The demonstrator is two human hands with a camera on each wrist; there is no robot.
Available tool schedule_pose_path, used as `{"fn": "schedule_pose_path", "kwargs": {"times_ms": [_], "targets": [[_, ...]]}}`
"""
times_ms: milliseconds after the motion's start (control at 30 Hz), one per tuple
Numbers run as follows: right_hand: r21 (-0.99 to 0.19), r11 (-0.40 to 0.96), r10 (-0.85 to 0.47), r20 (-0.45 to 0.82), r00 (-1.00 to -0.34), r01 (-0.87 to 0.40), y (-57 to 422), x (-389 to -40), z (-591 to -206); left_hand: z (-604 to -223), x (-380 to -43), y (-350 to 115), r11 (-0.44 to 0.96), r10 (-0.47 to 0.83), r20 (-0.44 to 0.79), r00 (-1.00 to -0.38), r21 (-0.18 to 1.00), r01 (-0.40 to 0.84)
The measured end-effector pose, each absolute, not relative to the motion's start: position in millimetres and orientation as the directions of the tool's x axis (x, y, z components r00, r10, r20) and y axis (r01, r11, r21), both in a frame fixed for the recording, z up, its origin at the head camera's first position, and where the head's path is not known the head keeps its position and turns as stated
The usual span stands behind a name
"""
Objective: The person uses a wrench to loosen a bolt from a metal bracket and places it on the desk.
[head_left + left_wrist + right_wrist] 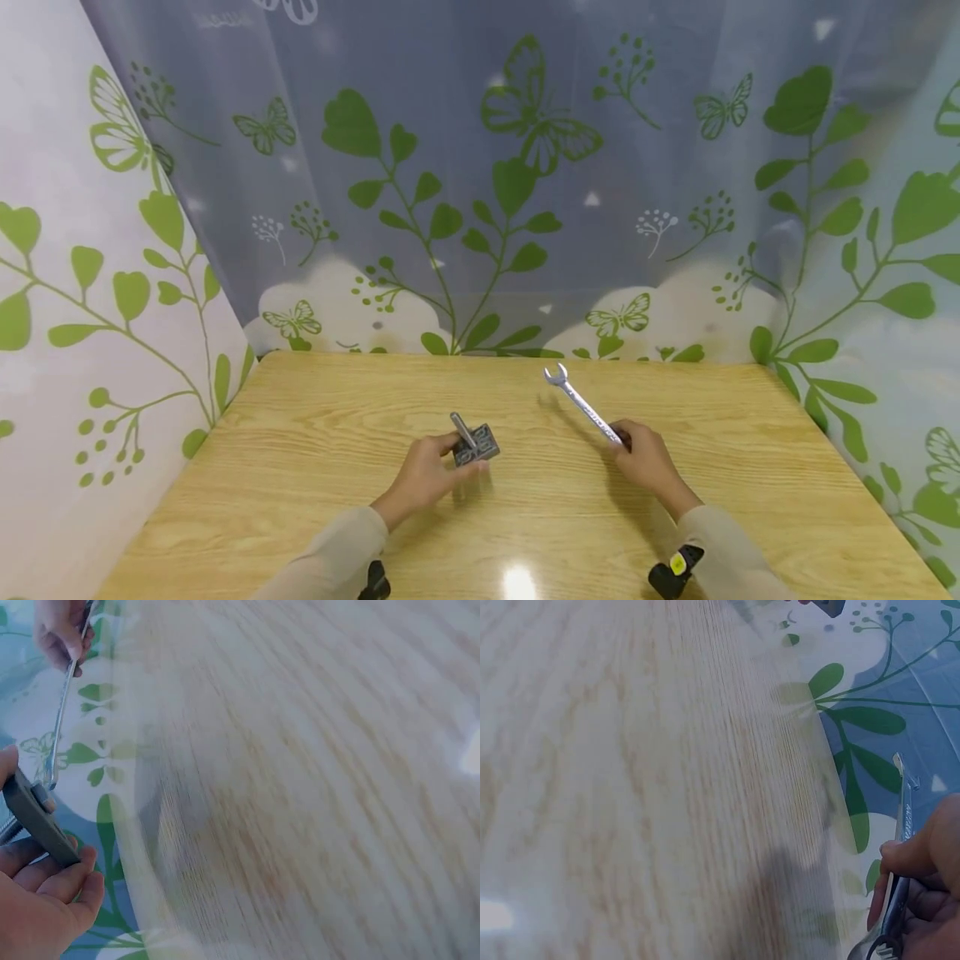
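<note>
My left hand (431, 475) grips a small dark metal block (483, 446) by its edges, above the table. A bolt (462, 429) passes through the block, its shank rising from the patterned face. In the left wrist view the bolt head (43, 796) shows on the opposite face of the block (45, 825). My right hand (647, 460) holds a silver combination wrench (588, 410) near its ring end, the open end pointing up and left. The ring end (885, 949) shows below the fingers in the right wrist view. Wrench and block are apart in the head view.
A wood-grain table (337, 392) lies under both hands. Behind it hangs a blue-grey curtain (450, 250) with green leaves and butterflies, and similar patterned sheets close off the left and right sides. Dark devices (667, 579) are worn at both wrists.
</note>
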State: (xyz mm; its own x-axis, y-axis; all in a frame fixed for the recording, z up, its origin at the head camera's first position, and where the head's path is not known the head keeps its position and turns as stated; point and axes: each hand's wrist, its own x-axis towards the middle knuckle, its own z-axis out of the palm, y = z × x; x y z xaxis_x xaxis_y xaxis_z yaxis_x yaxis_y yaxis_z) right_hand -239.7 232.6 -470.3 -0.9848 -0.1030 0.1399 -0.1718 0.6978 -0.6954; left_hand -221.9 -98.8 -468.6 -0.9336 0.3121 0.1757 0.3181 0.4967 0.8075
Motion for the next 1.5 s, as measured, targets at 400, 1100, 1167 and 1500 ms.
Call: {"fn": "schedule_pose_path", "kwargs": {"times_ms": [400, 1100, 1167, 1500], "targets": [[-0.711, 0.684, -0.104, 0.127, -0.987, -0.163, 231.6, -223.5, -474.0, -465.7, -222.2, -97.3, 0.325, 0.233, 0.029, -0.972, 0.94, 0.106], [-0.735, 0.663, -0.104, 0.098, -0.99, -0.142, 226.9, -213.7, -477.8, -462.1, -218.9, -98.9, 0.04, 0.217, -0.094, -0.972, 0.995, -0.088], [-0.736, 0.662, -0.107, 0.093, -0.99, -0.141, 227.1, -212.6, -478.1, -462.4, -219.8, -100.0, 0.031, 0.204, -0.095, -0.974, 0.995, -0.091], [-0.749, 0.649, -0.108, 0.088, -0.99, -0.138, 228.4, -210.4, -478.7, -466.3, -221.8, -103.2, -0.083, 0.186, -0.073, -0.98, 0.992, -0.09]]}}
